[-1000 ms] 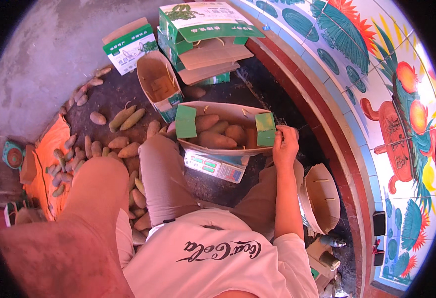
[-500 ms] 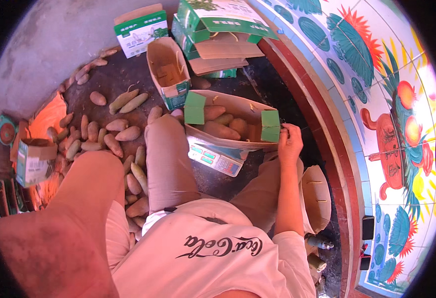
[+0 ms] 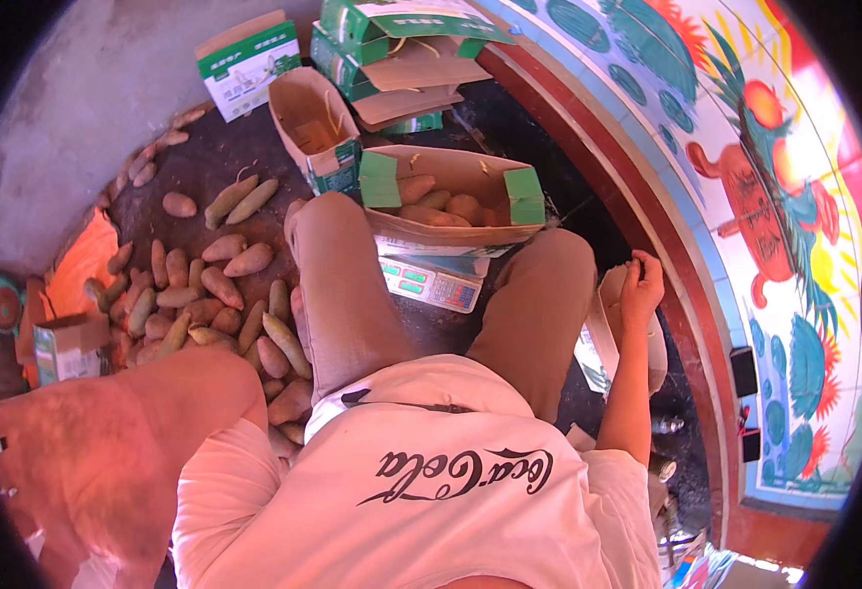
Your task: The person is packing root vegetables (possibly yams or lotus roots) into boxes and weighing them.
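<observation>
My right hand (image 3: 642,285) is raised with its fingers loosely curled, and I see nothing held in it. It is beside an open carton (image 3: 613,304) that stands by my right knee, partly hidden by my arm. Between my knees, an open carton (image 3: 451,235) with green end flaps sits on a digital scale (image 3: 431,284). Several reddish-brown tubers (image 3: 438,215), like large sweet potatoes, lie in it. My left arm (image 3: 127,422) fills the lower left, close and bent; its hand is out of view.
A pile of loose tubers (image 3: 223,287) covers the floor at left. Behind the scale stand an open carton (image 3: 313,123), another green-and-white carton (image 3: 247,74) and stacked cartons (image 3: 402,59). A painted tile wall (image 3: 745,196) with a red-brown ledge (image 3: 588,167) runs along the right.
My right hand has left the end flap of the carton on the scale and moved right and back, to the carton by my knee. My view has shifted slightly.
</observation>
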